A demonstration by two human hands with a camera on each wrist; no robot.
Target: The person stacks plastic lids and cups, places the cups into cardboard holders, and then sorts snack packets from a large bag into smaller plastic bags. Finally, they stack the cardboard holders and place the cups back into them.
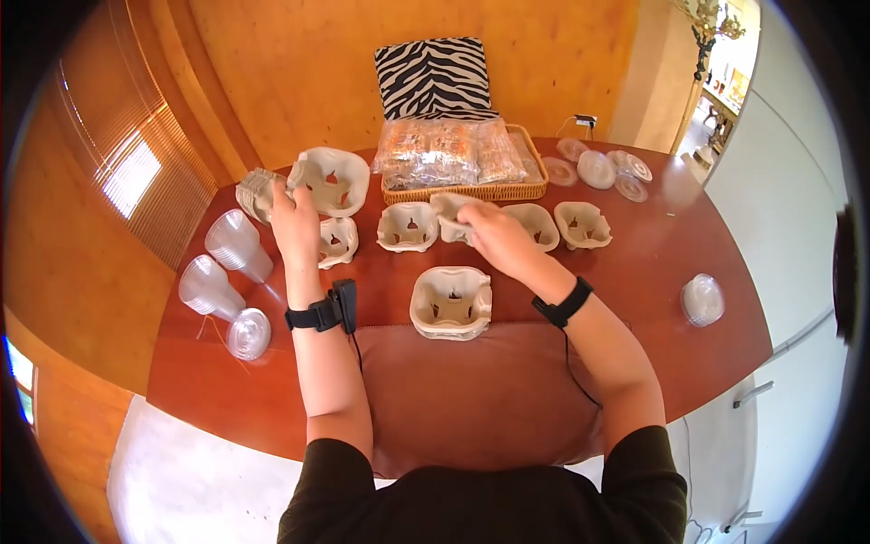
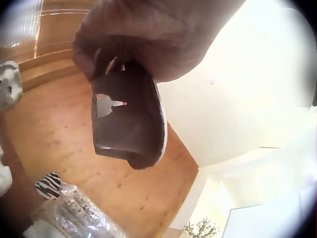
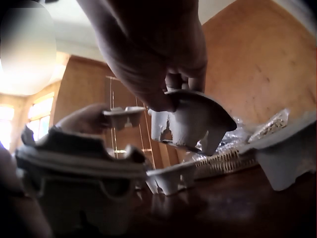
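My left hand [image 1: 296, 227] grips the edge of a grey moulded-pulp cup carrier [image 1: 340, 177], held up at the left back of the table. In the left wrist view that carrier [image 2: 131, 126] hangs below the fingers, its side cutout showing. Beside this hand stands a ridged stack of pulp carriers [image 1: 255, 192]. My right hand [image 1: 501, 238] pinches a second cup carrier [image 1: 447, 210] by its rim, tilted; the right wrist view shows this carrier [image 3: 190, 121] above the table. Another carrier [image 1: 451, 304] sits nearest my body.
Several carriers stand in a row, among them one at the right end [image 1: 582, 225]. Behind is a wicker basket [image 1: 462, 193] of plastic-wrapped packets. Clear plastic cups [image 1: 237, 243] lie at left; clear lids [image 1: 596, 170] lie at the back right, and more lids [image 1: 703, 300] at right.
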